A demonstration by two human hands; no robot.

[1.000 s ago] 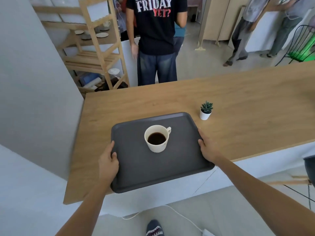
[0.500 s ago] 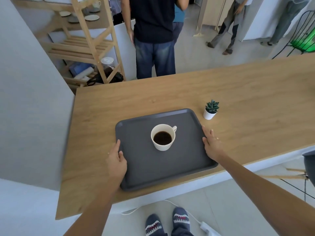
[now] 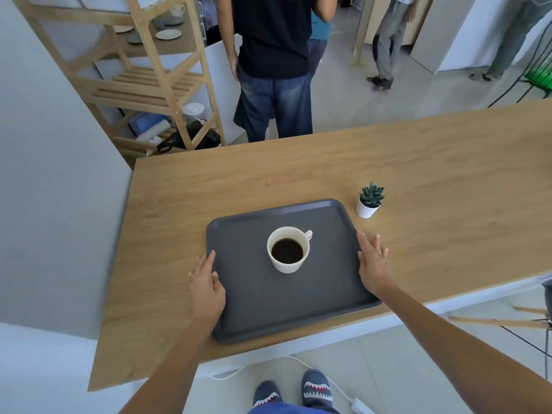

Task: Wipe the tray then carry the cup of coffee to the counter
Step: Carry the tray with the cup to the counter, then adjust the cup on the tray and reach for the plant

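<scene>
Resting 2 spread hands, left hand [image 3: 207, 283] and right hand [image 3: 372, 261], on tray [image 3: 328, 297] side rims near counter [image 3: 185, 204] front edge; we are judging cup [image 3: 288, 249] brimful, fragile, spill-prone; handle safest.

The counter [image 3: 418, 174] is light wood with fine, even grain and a smooth matt finish. On it the dark grey tray [image 3: 239, 309] looks like plastic, faintly textured and matt (only its raised rim catches a soft sheen). The cream cup [image 3: 288, 249] appears to be glazed ceramic, smooth, with glossy black coffee inside. The small plant pot [image 3: 366, 210] is plain white and smooth. The shelf rack [image 3: 161, 76] is pale bare wood.
</scene>
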